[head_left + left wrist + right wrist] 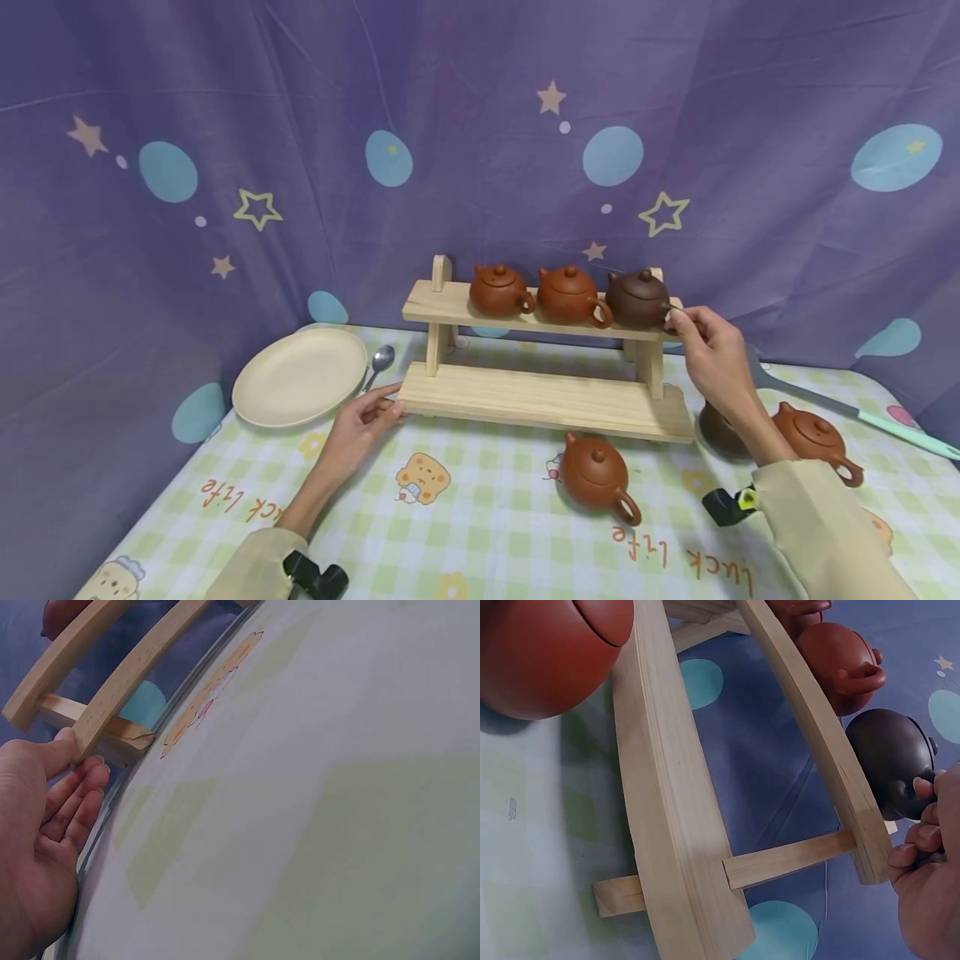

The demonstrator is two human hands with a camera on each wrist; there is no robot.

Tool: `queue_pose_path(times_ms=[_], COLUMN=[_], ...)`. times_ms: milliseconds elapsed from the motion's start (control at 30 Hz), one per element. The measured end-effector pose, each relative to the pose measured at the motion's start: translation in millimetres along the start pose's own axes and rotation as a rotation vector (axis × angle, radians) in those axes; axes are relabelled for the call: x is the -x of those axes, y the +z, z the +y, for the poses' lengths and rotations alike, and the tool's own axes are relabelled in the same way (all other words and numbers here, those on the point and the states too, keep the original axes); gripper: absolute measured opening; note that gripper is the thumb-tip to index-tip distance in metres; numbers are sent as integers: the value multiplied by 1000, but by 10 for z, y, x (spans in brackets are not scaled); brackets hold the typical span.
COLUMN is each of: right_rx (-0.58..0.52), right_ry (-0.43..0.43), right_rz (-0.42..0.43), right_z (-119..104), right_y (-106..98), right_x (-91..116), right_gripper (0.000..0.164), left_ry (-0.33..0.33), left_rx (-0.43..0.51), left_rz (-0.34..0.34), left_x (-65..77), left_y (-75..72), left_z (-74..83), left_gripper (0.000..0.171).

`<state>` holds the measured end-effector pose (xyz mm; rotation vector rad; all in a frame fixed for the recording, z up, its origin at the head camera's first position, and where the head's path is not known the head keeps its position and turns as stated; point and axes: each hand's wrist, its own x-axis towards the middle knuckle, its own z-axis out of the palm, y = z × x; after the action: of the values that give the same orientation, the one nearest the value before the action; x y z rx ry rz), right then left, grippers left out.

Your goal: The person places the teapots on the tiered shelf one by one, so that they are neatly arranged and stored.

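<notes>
A two-tier wooden shelf [543,398] stands on the table. My left hand [362,425] pinches the left end of its lower board, thumb on one face and fingers at the other in the left wrist view. On the upper board sit two reddish-brown teapots [498,293] and, at the right end, a dark brown teapot [637,302]. My right hand [716,354] pinches the dark teapot's handle; in the right wrist view that teapot [889,761] rests on the board's surface. Another reddish-brown teapot [595,475] sits on the cloth before the shelf.
Right of the shelf, partly behind my right forearm, are a dark teapot [718,433] and a reddish-brown teapot [813,433]. A utensil with a mint-green handle [903,432] lies behind them. At left lie a cream plate [300,377] and a metal spoon [381,360]. A purple curtain [480,125] hangs behind.
</notes>
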<state>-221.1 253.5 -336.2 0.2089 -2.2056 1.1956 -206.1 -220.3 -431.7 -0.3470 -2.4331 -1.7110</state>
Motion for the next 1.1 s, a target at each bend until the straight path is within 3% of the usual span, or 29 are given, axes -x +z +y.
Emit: queue_pose_path(times_ms=[800,1100], right_rx=[-38,-62], right_ry=[46,76], right_rz=[-29,2], right_z=[19,24], right_y=[-14,-89], right_x=[27,132], right_gripper=[27,28], left_ry=[13,11], left_rx=[-14,-15], left_rz=[-2,2], left_x=[1,-5], left_y=[2,3], left_z=[-9,3], left_gripper=[41,41])
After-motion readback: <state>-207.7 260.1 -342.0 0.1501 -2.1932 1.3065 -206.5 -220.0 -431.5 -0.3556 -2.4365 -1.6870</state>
